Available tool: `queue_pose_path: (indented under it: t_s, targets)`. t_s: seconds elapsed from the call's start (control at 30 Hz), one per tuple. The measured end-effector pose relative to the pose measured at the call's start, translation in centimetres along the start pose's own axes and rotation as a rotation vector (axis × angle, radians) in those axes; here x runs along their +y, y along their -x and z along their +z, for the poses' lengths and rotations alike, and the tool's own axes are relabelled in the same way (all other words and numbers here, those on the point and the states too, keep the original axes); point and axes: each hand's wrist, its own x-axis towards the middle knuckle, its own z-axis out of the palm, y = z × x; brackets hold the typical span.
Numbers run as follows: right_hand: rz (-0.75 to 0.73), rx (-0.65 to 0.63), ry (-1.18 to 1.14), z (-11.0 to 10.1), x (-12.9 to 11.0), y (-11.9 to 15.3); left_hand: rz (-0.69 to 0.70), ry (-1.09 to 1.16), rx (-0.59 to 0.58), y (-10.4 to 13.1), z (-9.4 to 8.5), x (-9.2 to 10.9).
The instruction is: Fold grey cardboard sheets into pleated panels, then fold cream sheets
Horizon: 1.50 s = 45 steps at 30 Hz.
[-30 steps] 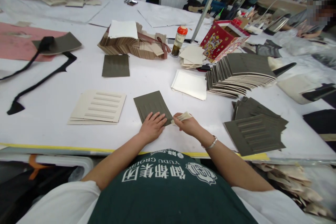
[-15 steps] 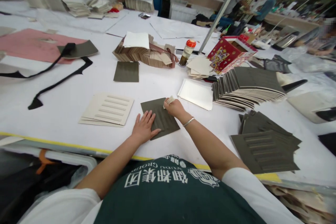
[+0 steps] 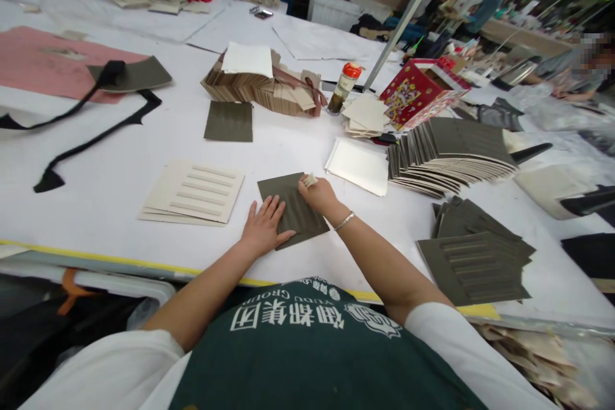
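A dark olive panel [image 3: 303, 216] with faint raised ridges lies on the white table in front of me. My left hand [image 3: 263, 224] rests flat on its left side, fingers spread. Over its upper right part, my right hand [image 3: 318, 195] is closed round a small pale piece [image 3: 310, 180], whose kind I cannot make out; its lower end is hidden by the fingers. Left of the panel are stacked cream panels [image 3: 196, 195] with raised strips. Another olive panel [image 3: 229, 122] lies flat farther back.
On the right are a fanned stack of dark panels [image 3: 473, 141] and a loose pile of ridged ones [image 3: 475, 266]. White sheets [image 3: 358, 166], a jar with an orange lid [image 3: 344, 88], a red box [image 3: 413, 93] and a metal pole [image 3: 408, 16] stand beyond. Black strips [image 3: 91, 134] lie left.
My right hand has shifted slightly up on the panel, still gripping the pale piece. My left hand stays flat on it. The whole view has tilted a little.
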Motion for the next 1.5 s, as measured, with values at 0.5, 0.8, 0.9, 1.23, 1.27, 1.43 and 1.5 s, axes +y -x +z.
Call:
queue_pose_path:
  t_s: [0.5, 0.8, 0.9, 1.23, 1.27, 1.43, 1.5]
  targets:
    - [0.044, -0.275, -0.468, 0.0, 2.4, 5.5, 0.004, 0.034, -0.011, 0.0, 0.0, -0.2]
    - [-0.073, -0.06, 0.016, 0.3, -1.3, 2.3, -0.001, 0.052, -0.025, 0.0, -0.3, 0.0]
    - [-0.06, -0.128, -0.036, 0.2, -0.1, 7.1, 0.023, 0.066, -0.045, 0.1, -0.3, -0.4]
    - [0.007, -0.019, -0.164, 0.8, -1.7, 1.6, 0.0, 0.041, -0.086, 0.4, -0.6, -1.2]
    - [0.014, -0.018, -0.174, 0.7, -2.1, 0.8, -0.001, 0.04, -0.083, 0.5, -0.6, -1.2]
    - [-0.027, -0.114, -0.17, 0.5, -1.4, 3.9, 0.0, 0.051, -0.061, 0.6, -0.5, -1.2]
    - [-0.034, -0.199, -0.262, 0.7, -0.4, 7.3, 0.0, 0.061, -0.06, 0.6, -0.5, -1.3]
